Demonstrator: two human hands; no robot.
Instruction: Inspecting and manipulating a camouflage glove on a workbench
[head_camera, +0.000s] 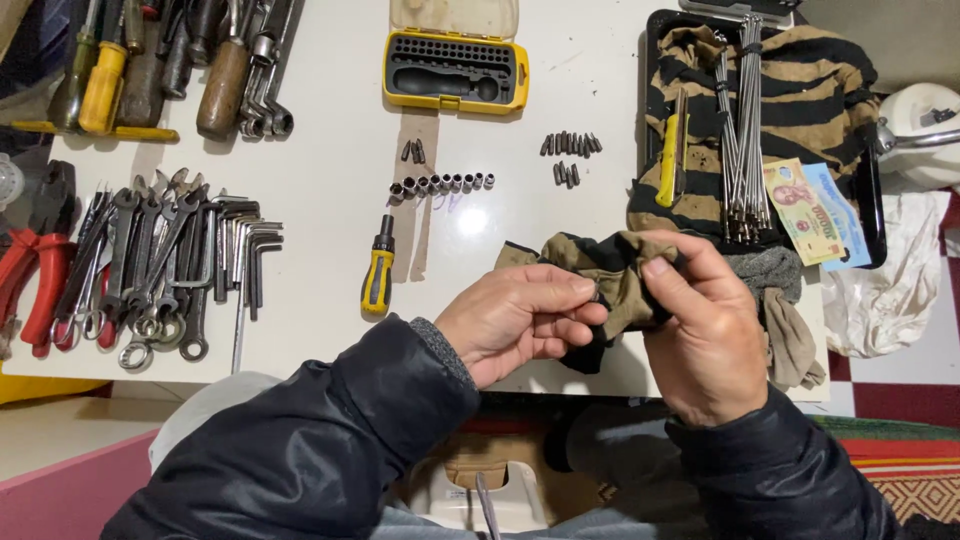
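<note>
Striped rag (615, 275), tan and black, is bunched between both hands above the worktop's (330, 230) near edge. Left hand (520, 320) pinches its dark end with thumb and fingertips; right hand (705, 335) is clenched around the tan folds, thumb on top. Whether something small sits inside the cloth cannot be told. Just beyond lie a yellow-handled screwdriver (378, 270), a row of sockets (440, 185) and loose bits (570, 158); wrenches (160, 260) crowd the left edge.
</note>
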